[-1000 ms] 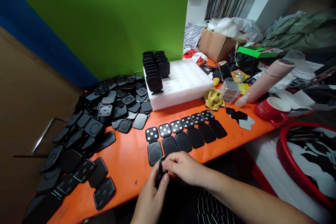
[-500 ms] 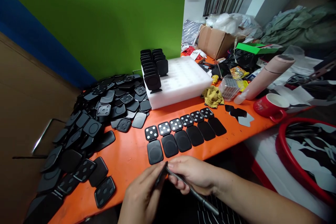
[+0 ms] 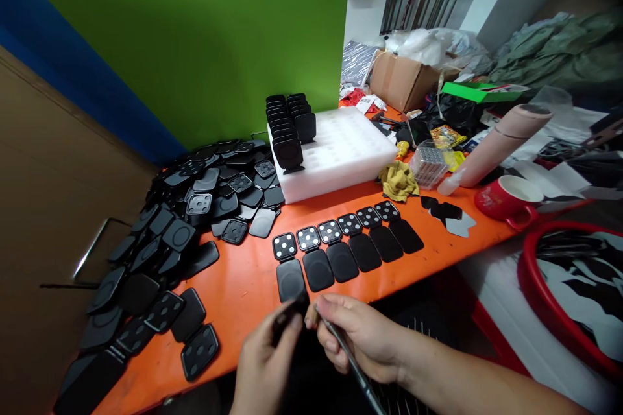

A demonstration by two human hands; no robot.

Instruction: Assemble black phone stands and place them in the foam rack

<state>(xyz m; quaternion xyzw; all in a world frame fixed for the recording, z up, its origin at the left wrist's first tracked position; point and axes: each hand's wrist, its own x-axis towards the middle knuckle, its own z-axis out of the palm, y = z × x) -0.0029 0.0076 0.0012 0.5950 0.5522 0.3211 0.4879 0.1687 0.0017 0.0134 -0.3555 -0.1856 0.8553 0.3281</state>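
Behind the orange table (image 3: pixel 243 295) stands a tall green board (image 3: pixel 219 32). Six black flaps (image 3: pixel 365 253) lie open in a row, each with a dotted half at the far end and a plain half nearer the person. By the near edge, the left hand (image 3: pixel 263 360) is almost closed, its thumb and fingers pinching a black piece (image 3: pixel 287 319). That piece is dark and blurry, so I can't tell its full shape; it is up close to the leftmost flap. Next to it, the right hand (image 3: pixel 363 337) is curled around a thin grey stick (image 3: pixel 357 373), thumb on top, with the stick sloping down toward the lap. I can't tell if the stick touches the piece.

Over on the left is a big messy pile (image 3: pixel 233 198) of more black flaps. At the back, others stand up in a white block (image 3: pixel 335 181). To the right are a yellow rag (image 3: pixel 399 183) and a red cup (image 3: pixel 501 204).
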